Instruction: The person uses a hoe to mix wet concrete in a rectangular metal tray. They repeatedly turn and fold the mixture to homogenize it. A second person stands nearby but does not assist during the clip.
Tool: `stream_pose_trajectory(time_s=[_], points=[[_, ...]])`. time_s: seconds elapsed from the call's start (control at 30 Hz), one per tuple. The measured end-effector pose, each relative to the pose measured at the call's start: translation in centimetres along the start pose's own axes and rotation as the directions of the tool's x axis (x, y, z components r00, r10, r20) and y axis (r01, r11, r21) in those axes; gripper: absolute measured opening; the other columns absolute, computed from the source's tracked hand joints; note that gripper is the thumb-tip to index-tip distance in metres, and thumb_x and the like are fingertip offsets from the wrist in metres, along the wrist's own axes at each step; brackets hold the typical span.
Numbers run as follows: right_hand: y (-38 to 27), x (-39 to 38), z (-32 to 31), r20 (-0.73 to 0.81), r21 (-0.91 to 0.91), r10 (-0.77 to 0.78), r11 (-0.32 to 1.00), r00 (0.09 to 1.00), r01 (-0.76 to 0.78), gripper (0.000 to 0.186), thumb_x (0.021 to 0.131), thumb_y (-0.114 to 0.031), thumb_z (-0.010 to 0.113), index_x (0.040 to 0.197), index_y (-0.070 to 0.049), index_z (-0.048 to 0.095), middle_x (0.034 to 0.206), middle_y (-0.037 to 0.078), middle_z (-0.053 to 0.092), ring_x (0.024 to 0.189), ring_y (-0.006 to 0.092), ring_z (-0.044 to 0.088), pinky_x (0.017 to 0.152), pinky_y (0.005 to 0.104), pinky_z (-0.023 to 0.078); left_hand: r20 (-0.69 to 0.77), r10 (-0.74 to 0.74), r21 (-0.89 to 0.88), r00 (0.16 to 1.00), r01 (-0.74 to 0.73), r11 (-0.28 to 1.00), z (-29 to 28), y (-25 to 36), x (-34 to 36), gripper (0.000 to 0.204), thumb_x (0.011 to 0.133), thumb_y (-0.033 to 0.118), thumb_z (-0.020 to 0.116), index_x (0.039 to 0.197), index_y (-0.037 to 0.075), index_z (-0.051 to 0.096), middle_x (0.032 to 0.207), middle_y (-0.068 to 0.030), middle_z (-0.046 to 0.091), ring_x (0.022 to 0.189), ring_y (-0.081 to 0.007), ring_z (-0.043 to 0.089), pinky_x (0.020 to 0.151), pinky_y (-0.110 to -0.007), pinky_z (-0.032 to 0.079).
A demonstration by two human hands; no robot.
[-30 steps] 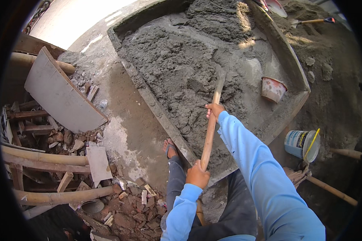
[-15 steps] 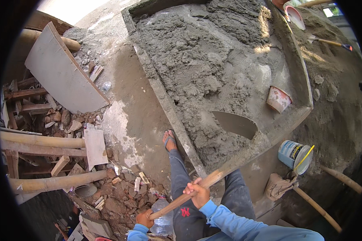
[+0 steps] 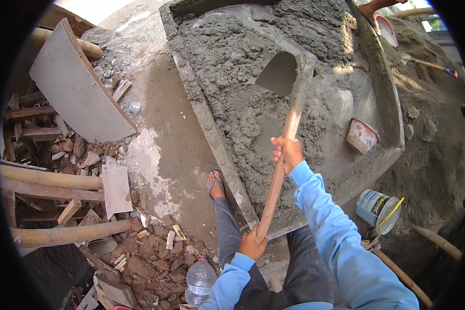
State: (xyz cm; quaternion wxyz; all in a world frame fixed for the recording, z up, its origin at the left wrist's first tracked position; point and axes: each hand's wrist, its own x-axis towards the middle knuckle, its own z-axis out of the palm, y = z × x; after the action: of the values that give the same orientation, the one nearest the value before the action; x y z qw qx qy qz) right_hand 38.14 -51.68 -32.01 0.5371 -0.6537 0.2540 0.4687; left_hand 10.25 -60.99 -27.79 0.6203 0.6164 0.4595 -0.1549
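My left hand point(image 3: 254, 244) is closed round the butt end of a wooden-handled hoe point(image 3: 275, 199), by the near edge of a mixing trough point(image 3: 212, 126). Farther up the same handle, my right hand point(image 3: 288, 154) grips it about midway. The hoe's broad grey blade point(image 3: 280, 74) is over the wet mortar point(image 3: 230, 67) in the trough's far middle; whether it touches the mortar I cannot tell. A stained bucket point(image 3: 361, 137) leans tilted inside the trough at the right.
Right of the trough stand a white tub with a yellow handle point(image 3: 380, 211) and a sand heap point(image 3: 434, 150). Another person's foot point(image 3: 367, 11) is at the far right rim. Rubble point(image 3: 150, 263), bamboo poles point(image 3: 72, 235), a leaning board point(image 3: 82, 88) and a plastic bottle point(image 3: 200, 281) lie left.
The hoe has swung away from the trough's near right corner to its far middle. Both hands moved forward with it, the right one farther. Another person's foot shows more at the far right.
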Motion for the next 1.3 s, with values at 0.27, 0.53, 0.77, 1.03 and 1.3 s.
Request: stream_pose_trajectory(time_s=[0.27,0.53,0.77,1.03,1.3], points=[[6.2,10.2,1.4,-0.012,-0.404,0.263,0.881,0.965,-0.245,0.009,0.084,-0.004,0.056,0.082,0.003,0.060,0.057,-0.001,0.045,0.044,0.0096,0.041,0.041,0.0284,0.037,-0.047,-0.275,-0.428,0.960,0.230,0.874,4.7,2.1,-0.3,0.021,0.070,0.007,0.071,0.081,0.002,0.054,0.066,-0.0087,0.058,0.060,-0.0208,0.059,0.056,-0.038,0.046],[10.2,-10.4,-14.6,0.155,0.115,0.467,0.867,0.871,-0.485,0.008,0.078,0.000,0.063,0.076,0.000,0.055,0.056,0.001,0.044,0.043,0.0116,0.042,0.040,0.0306,0.037,0.229,-0.494,0.121,0.839,0.479,0.870,10.4,3.0,-23.5,0.067,0.074,0.025,0.074,0.132,0.001,0.050,0.119,-0.0287,0.061,0.108,-0.0333,0.064,0.090,-0.045,0.051],[-3.7,-5.5,-21.3,-0.074,0.123,0.093,0.989,0.993,-0.084,0.016,0.078,-0.001,0.064,0.074,-0.004,0.048,0.059,0.000,0.043,0.044,0.0101,0.042,0.039,0.0291,0.037,0.237,-0.185,0.157,0.954,0.150,0.976,12.1,9.7,-9.5,0.051,0.075,0.020,0.067,0.120,-0.001,0.056,0.090,-0.0286,0.066,0.088,-0.0480,0.063,0.082,-0.051,0.051],[-0.1,10.4,-19.9,-0.109,0.005,0.350,0.936,0.930,-0.352,0.005,0.088,-0.005,0.048,0.088,-0.001,0.051,0.056,-0.003,0.040,0.043,0.0072,0.037,0.041,0.0289,0.038,0.168,-0.085,0.075,0.982,0.073,0.995,10.0,9.9,-0.4,0.042,0.070,0.017,0.068,0.108,0.000,0.058,0.089,-0.0256,0.066,0.089,-0.0454,0.062,0.077,-0.048,0.049],[12.6,-13.5,-14.2,-0.061,0.410,0.272,0.884,0.960,-0.225,0.015,0.081,-0.004,0.066,0.082,-0.006,0.051,0.064,0.002,0.047,0.052,0.0158,0.048,0.050,0.0339,0.044,0.340,-0.191,0.327,0.921,0.074,0.942,-5.3,-2.8,-19.9,0.037,0.075,0.025,0.071,0.105,0.009,0.057,0.085,-0.0223,0.066,0.081,-0.0447,0.064,0.073,-0.053,0.050]])
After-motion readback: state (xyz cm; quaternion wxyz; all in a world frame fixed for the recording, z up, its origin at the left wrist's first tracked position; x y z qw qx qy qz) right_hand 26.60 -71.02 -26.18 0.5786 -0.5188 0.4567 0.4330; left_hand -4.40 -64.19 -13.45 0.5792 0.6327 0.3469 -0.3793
